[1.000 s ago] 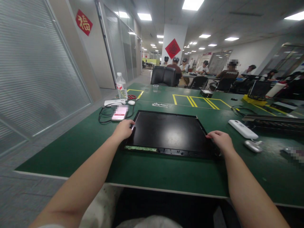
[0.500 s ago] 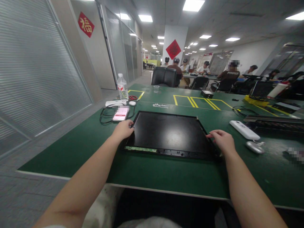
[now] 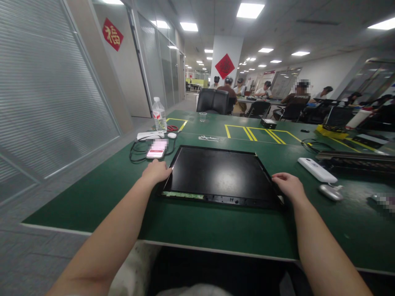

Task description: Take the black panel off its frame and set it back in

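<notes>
A flat black monitor panel (image 3: 220, 172) lies face-up on the green table (image 3: 197, 222) in front of me, with a thin green circuit strip along its near left edge. My left hand (image 3: 156, 172) rests at the panel's left edge, fingers curled against it. At the right edge sits my right hand (image 3: 288, 186), its fingers bent over the panel's rim near the lower right corner.
A phone (image 3: 156, 150), black cables, a white remote (image 3: 150, 135) and a water bottle (image 3: 159, 114) sit to the left. A white device (image 3: 317, 170) and a silver mouse-like object (image 3: 331, 191) lie to the right. Yellow tape marks, a black chair (image 3: 212, 101) and seated people are beyond.
Both hands slid slightly outward, from on top of the panel's edges to its sides. The panel itself has barely moved.
</notes>
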Tool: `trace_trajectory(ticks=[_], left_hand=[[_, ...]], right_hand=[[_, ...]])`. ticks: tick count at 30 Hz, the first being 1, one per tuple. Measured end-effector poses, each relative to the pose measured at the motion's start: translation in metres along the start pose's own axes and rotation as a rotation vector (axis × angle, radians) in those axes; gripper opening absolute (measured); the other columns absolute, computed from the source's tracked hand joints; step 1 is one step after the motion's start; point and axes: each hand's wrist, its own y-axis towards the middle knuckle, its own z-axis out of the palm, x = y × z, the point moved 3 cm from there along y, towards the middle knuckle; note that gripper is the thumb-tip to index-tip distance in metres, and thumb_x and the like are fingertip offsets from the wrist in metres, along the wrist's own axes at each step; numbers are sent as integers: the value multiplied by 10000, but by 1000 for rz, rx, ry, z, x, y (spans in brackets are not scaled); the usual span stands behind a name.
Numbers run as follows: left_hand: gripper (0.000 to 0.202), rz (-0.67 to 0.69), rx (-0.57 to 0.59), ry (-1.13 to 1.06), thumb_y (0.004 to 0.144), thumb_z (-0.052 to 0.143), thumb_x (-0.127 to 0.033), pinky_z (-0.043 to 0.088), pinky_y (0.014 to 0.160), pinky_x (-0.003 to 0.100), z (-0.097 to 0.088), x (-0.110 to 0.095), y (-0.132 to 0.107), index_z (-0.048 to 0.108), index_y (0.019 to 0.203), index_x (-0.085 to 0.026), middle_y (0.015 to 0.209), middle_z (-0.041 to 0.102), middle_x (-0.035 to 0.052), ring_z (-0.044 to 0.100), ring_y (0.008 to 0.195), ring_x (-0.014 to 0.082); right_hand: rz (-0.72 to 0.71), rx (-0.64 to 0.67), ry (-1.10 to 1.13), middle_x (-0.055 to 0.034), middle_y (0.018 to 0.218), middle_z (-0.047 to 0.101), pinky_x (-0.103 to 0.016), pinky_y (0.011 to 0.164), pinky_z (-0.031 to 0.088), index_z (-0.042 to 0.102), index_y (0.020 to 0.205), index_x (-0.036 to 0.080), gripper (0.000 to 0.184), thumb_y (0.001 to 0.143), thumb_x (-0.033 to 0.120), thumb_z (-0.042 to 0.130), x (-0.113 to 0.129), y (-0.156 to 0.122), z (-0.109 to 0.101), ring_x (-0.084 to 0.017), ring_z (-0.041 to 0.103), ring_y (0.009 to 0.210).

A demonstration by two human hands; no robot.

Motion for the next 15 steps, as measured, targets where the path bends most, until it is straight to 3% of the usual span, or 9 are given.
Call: trace_trajectory(ticks=[4,8,11,15], left_hand=[[404,45,-1,8,941,483,-376,519,944,472,2,-2,0,780,1090,-146,1284,644,283,657,1184,439],[359,77,9,10,945,454,-307,522,872,406,4,-2,4,768,1032,-157,1212,700,254,694,1110,391],[295,85,13,7,937,453,-280,500,789,349,3,-3,6,733,929,-187,1131,746,201,704,1077,355],[212,57,-79,-97,910,488,-247,432,671,304,-2,-3,7,608,737,-218,947,750,132,702,926,295]], right_hand=[[-42,54,6,-48,842,779,-304,684,486,775,799,230,158,659,237,703,1,-1,5,-204,691,764],[-65,69,-12,-41,854,779,-301,702,488,778,809,230,157,683,210,686,3,-3,7,-198,694,785],[-59,59,-29,-35,835,774,-298,690,481,787,810,233,143,715,236,680,5,-5,7,-195,684,765],[-49,56,-39,-34,823,770,-294,665,464,798,820,237,164,745,262,654,7,-7,6,-196,676,753]])
